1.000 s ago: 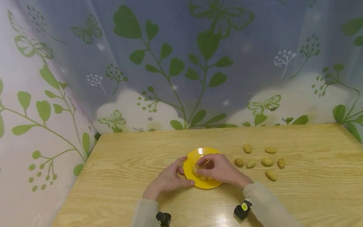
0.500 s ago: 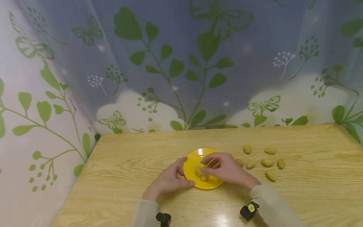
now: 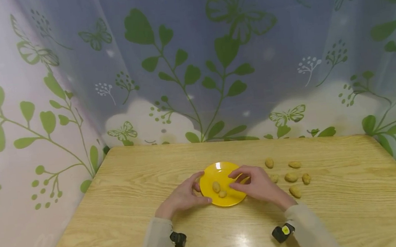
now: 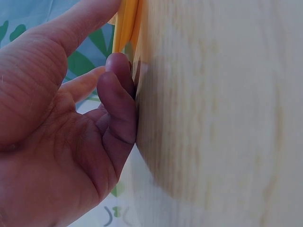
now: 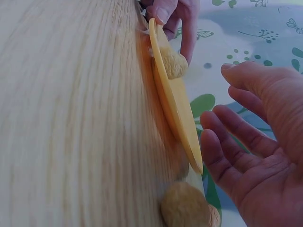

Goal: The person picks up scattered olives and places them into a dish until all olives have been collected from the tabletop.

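Note:
The left hand holds the left rim of a round yellow plate, thumb at the near side and a finger at the far side. Two tan peanuts in the shell lie on it: an upper peanut and a lower peanut. Over the plate's right edge hovers the right hand, thumb and fingers apart with nothing between them. The right wrist view shows that same gap beside the plate. Below the plate there, a loose peanut is close to the camera.
Several more peanuts lie to the right of the plate, among them a middle peanut, a far peanut and a near peanut. Behind the wooden table hangs a leaf-patterned curtain.
The right hand has let go of a peanut on the plate and drawn back to the right, uncovering both peanuts there. The left hand stays at the rim.

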Demonstrator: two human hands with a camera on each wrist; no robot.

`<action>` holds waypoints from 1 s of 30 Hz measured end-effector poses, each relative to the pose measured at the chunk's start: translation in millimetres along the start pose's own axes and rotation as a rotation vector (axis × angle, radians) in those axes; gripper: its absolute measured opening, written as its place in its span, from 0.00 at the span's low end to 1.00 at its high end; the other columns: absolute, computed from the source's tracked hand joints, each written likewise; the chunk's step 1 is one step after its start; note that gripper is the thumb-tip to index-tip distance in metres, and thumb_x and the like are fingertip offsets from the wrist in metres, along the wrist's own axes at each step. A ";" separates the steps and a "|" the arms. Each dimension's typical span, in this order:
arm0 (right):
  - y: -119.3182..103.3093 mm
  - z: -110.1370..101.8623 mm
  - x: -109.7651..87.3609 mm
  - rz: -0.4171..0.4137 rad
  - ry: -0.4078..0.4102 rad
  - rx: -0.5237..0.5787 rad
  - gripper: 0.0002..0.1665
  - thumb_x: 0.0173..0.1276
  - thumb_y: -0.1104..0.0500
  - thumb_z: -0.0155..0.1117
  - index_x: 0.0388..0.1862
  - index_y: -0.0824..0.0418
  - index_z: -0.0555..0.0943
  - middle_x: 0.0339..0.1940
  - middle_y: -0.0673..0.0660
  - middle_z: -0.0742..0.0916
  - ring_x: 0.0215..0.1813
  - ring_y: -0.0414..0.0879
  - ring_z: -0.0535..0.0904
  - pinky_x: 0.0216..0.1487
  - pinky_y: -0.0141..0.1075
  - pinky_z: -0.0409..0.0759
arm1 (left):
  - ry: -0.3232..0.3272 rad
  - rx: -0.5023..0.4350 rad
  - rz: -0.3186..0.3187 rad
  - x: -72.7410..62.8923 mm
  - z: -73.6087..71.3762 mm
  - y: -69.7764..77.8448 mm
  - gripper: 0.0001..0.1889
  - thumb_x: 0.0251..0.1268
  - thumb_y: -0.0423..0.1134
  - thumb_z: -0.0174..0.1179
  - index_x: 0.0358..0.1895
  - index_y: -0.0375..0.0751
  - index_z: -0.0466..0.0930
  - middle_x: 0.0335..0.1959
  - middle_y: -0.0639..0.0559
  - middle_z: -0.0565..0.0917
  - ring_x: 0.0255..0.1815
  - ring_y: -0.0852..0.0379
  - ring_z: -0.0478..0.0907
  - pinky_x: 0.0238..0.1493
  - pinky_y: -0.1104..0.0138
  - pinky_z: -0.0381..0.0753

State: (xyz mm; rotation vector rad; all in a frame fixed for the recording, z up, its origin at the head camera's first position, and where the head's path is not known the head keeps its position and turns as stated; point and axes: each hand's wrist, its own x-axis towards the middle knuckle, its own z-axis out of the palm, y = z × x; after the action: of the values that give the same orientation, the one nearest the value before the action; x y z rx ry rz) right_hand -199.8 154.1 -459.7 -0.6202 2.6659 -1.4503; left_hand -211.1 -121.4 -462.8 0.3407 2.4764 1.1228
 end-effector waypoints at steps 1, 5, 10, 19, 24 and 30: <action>0.9 -1.3 -1.7 -0.005 0.004 0.000 0.16 0.67 0.53 0.74 0.50 0.58 0.87 0.50 0.56 0.90 0.46 0.45 0.87 0.46 0.33 0.84 | 0.000 -0.001 0.000 0.0 0.2 -0.1 0.48 0.56 0.49 0.76 0.80 0.52 0.60 0.46 0.50 0.78 0.32 0.57 0.71 0.38 0.64 0.71; 5.0 -7.4 -10.3 -0.013 0.020 0.013 0.15 0.67 0.55 0.74 0.50 0.60 0.87 0.50 0.58 0.90 0.45 0.46 0.87 0.45 0.33 0.84 | -0.010 -0.014 0.005 -0.2 1.2 -0.4 0.48 0.56 0.49 0.76 0.80 0.52 0.60 0.46 0.49 0.77 0.32 0.57 0.71 0.37 0.64 0.71; 9.9 -12.7 -18.3 0.021 0.036 0.002 0.15 0.67 0.54 0.74 0.50 0.57 0.87 0.50 0.56 0.89 0.44 0.42 0.86 0.43 0.32 0.83 | -0.012 -0.020 0.004 -1.5 1.4 -2.0 0.49 0.56 0.49 0.77 0.80 0.52 0.59 0.46 0.49 0.77 0.31 0.56 0.71 0.37 0.64 0.71; 11.3 -23.8 -30.5 0.023 0.084 0.000 0.15 0.66 0.53 0.75 0.50 0.56 0.88 0.50 0.55 0.90 0.44 0.40 0.86 0.44 0.33 0.84 | -0.011 -0.010 0.018 -1.9 1.4 -1.3 0.49 0.56 0.49 0.77 0.80 0.52 0.60 0.46 0.49 0.78 0.32 0.57 0.71 0.39 0.64 0.72; 10.6 -32.3 -36.7 0.025 0.102 -0.027 0.16 0.66 0.53 0.75 0.50 0.56 0.88 0.48 0.55 0.90 0.44 0.39 0.86 0.42 0.32 0.84 | -0.004 -0.011 0.011 -1.7 1.1 -1.0 0.49 0.56 0.50 0.77 0.80 0.53 0.60 0.46 0.49 0.78 0.31 0.57 0.71 0.37 0.64 0.72; 13.2 -43.7 -44.2 0.050 0.115 -0.036 0.16 0.67 0.53 0.74 0.51 0.57 0.87 0.49 0.56 0.90 0.44 0.36 0.85 0.42 0.32 0.84 | 0.002 -0.014 0.006 -1.1 -0.1 -0.9 0.49 0.56 0.50 0.76 0.80 0.53 0.59 0.46 0.50 0.77 0.30 0.57 0.71 0.37 0.65 0.72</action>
State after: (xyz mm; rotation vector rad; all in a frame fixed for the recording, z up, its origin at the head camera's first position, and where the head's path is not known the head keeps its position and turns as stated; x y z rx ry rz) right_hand -173.3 211.5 -452.5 -0.4824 2.7777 -1.4719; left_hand -210.2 -122.4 -463.1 0.3434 2.4698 1.1424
